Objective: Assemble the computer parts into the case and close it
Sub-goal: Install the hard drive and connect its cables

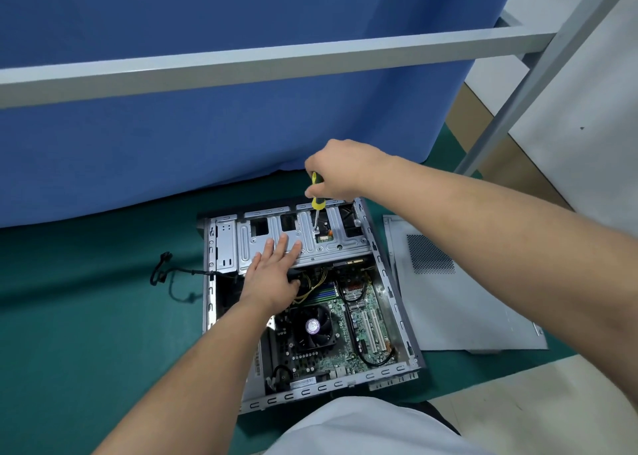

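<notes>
An open computer case lies flat on the green table. Inside it sit a green motherboard and a black CPU fan. A silver metal drive cage spans the case's far end. My left hand rests flat on the cage's near edge, fingers straight. My right hand grips the handle of a yellow and black screwdriver. The screwdriver stands upright with its tip on the cage near a small green board.
The grey side panel with its mesh vent lies flat to the right of the case. A black cable trails out of the case's left side. A blue cloth and a grey metal bar rise behind.
</notes>
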`<action>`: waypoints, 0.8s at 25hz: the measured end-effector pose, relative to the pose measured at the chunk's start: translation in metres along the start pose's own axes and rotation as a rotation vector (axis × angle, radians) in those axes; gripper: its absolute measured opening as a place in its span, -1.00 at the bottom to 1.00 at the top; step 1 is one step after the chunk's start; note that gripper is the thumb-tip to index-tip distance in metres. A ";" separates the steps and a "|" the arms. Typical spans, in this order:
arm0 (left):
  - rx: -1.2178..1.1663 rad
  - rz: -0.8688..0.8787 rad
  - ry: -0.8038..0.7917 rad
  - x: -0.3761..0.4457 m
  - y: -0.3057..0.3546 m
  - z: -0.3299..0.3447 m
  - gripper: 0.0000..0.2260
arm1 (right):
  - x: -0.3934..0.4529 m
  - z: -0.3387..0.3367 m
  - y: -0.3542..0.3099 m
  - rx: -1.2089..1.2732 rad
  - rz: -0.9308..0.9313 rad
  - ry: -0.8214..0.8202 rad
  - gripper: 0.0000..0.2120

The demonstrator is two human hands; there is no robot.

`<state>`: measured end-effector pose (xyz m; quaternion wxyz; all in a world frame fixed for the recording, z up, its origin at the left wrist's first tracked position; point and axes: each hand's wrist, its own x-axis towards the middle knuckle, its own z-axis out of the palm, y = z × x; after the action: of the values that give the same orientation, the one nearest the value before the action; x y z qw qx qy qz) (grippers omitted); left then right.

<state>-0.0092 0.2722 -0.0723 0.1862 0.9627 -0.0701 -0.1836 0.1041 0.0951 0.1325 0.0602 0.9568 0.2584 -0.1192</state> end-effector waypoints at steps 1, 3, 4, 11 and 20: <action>-0.001 0.000 -0.002 0.000 0.000 0.000 -0.26 | 0.000 0.000 0.000 -0.002 0.040 0.002 -0.63; -0.009 -0.001 -0.001 0.000 0.000 0.000 -0.26 | 0.003 -0.001 0.005 -0.013 0.010 -0.042 -0.57; -0.011 -0.001 0.001 0.000 0.000 0.001 -0.25 | 0.001 -0.005 0.007 -0.003 -0.046 -0.076 -0.60; -0.006 0.001 0.000 -0.001 0.000 0.000 -0.25 | 0.001 -0.002 0.005 0.015 0.056 -0.016 -0.62; 0.000 0.004 0.012 0.000 0.000 0.001 -0.26 | 0.001 -0.003 0.003 -0.029 0.045 0.036 -0.58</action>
<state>-0.0098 0.2717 -0.0733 0.1867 0.9636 -0.0710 -0.1776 0.1075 0.0936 0.1353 0.0722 0.9633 0.2396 -0.0970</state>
